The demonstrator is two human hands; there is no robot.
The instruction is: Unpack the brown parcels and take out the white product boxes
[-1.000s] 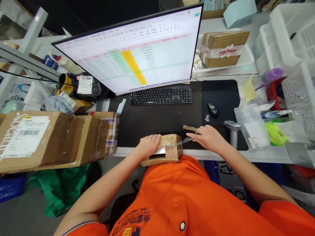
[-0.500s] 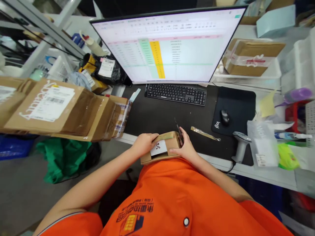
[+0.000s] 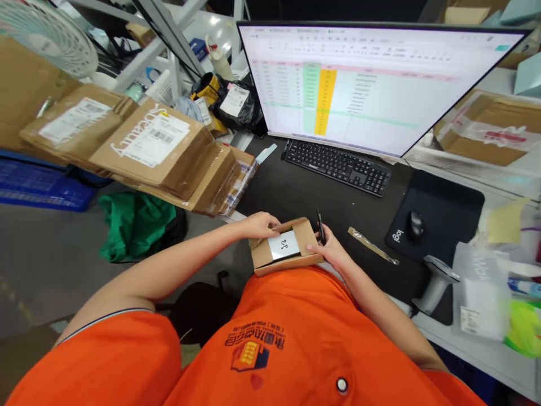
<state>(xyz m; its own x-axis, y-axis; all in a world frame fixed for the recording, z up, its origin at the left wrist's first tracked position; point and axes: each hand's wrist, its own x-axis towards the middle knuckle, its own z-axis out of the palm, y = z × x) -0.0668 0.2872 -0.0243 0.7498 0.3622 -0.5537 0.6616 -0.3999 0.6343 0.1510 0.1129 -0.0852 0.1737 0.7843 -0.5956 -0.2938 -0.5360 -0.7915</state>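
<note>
Cardboard box (image 3: pixel 306 231), small, brown and partly open, sits at the centre of the frame just above a bright orange shirt (image 3: pixel 313 316), with a flat white piece (image 3: pixel 292 241) marked by a black squiggle showing inside. The left hand (image 3: pixel 257 225) pinches the box's upper left edge. The right hand (image 3: pixel 333 250) clasps a slim black tool (image 3: pixel 320 226) while its thumb presses the box's right side. A long strip of clear and brown tape (image 3: pixel 372 246) lies right of centre on a black desk mat (image 3: pixel 270 192), near a grey handheld scanner (image 3: pixel 435 285).
</note>
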